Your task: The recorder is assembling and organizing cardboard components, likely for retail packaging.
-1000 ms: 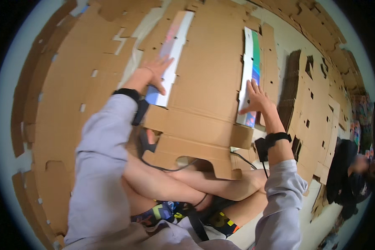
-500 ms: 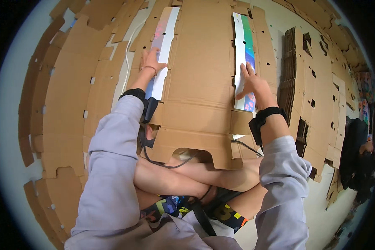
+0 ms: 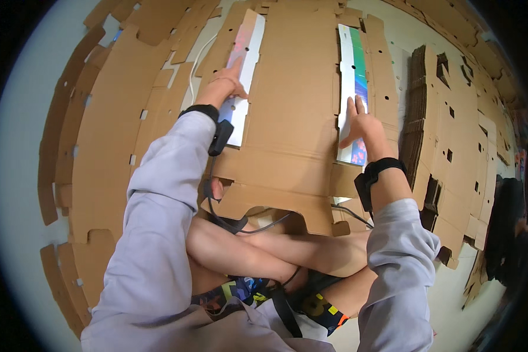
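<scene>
A large flat brown cardboard blank point(image 3: 293, 88) lies in front of me, its notched near flap over my crossed legs. Along its left side runs a folded strip, white with a pink-to-blue printed face point(image 3: 249, 58). My left hand point(image 3: 226, 82) rests on that strip, index finger stretched along it and thumb apart on the white part. A second strip, white with a green, blue and floral face point(image 3: 347, 64), lies along the right side. On its near half lies my right hand point(image 3: 361, 124), fingers extended and thumb spread. Neither hand grips anything.
At the right stands a thick stack of cardboard blanks point(image 3: 415, 105). More flat cardboard point(image 3: 108, 141) covers the left. A white cable point(image 3: 198, 61) runs left of the blank, and a black cable point(image 3: 264, 230) crosses near my legs. Dark fabric point(image 3: 504, 229) lies far right.
My left hand has turned so its index finger points farther up the left strip. My right hand keeps nearly the same place on its strip. The whole view has shifted slightly.
</scene>
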A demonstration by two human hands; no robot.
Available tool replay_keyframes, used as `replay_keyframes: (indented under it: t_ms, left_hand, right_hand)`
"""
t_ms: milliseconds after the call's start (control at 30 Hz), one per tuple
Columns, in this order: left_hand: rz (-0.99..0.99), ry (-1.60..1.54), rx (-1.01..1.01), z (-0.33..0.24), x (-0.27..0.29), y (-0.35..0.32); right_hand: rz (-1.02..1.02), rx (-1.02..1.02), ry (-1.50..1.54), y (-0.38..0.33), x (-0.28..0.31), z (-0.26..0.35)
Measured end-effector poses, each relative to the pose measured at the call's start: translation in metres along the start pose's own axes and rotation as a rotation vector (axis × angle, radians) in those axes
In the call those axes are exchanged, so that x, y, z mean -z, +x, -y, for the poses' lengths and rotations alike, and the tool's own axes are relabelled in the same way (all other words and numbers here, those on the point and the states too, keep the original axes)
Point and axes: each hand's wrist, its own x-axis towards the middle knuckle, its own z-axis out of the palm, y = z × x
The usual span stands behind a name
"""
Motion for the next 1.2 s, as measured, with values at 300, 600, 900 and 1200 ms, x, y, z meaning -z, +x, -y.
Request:
replay_keyframes:
  t_ms: [300,600,900,1200]
  left_hand:
    - [-0.215,0.361,-0.087,-0.078,-0.026,-0.002]
    - [-0.615,-0.190,-0.226,-0.068,-0.049,-0.026]
    - [-0.625,0.009,-0.236,-0.103,-0.082,-0.018]
    - [-0.574,0.015,-0.218,-0.102,-0.081,-0.019]
  right_hand:
    - [0.074,-0.035,-0.032,0.015,0.001,0.024]
    - [-0.031,0.143,0.171,0.008,0.009,0.015]
    - [-0.143,0.237,0.471,0.013,0.017,-0.021]
    - [-0.377,-0.003,0.509,0.066,0.011,-0.030]
